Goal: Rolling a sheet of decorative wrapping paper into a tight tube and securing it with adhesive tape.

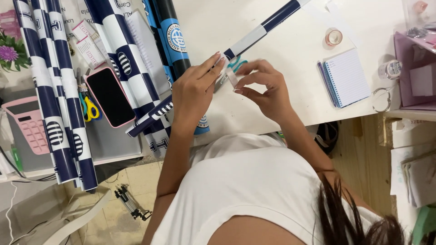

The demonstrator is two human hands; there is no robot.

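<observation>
At the bottom of the frame we see the person's white shirt (254, 190) and dark hair (359, 218), with tiled floor and a small folded tripod (131, 206) at lower left.

Above that, in the middle of the frame, we find both hands over the white table (281, 36). The left hand (193, 93) lies on a long rolled navy-and-white tube (254, 36) that runs from lower left to the top right of the frame; its fingers are stretched out together and the fingertips press the roll near a strip of clear tape (231, 78). The right hand (265, 88) is just beside it, thumb and forefinger pinched closed on that strip of tape, which stands between the two hands, just over the roll. Teal scissor handles (239, 63) peek out just behind the fingers.

Left of the hands we see a phone in a pink case (109, 96), yellow-and-blue scissors (90, 109), a pink calculator (29, 124), and several more striped rolls (59, 104) hanging over the table edge. A black-and-light-blue roll (175, 41) lies upper centre.

Toward the right we see a spiral notebook (347, 77) with a purple pen along its left side, a metal ring (381, 100), a roll of clear tape (334, 37) farther up, and a pink box (415, 72) at the right edge. A purple flower (9, 53) sits at upper left.
</observation>
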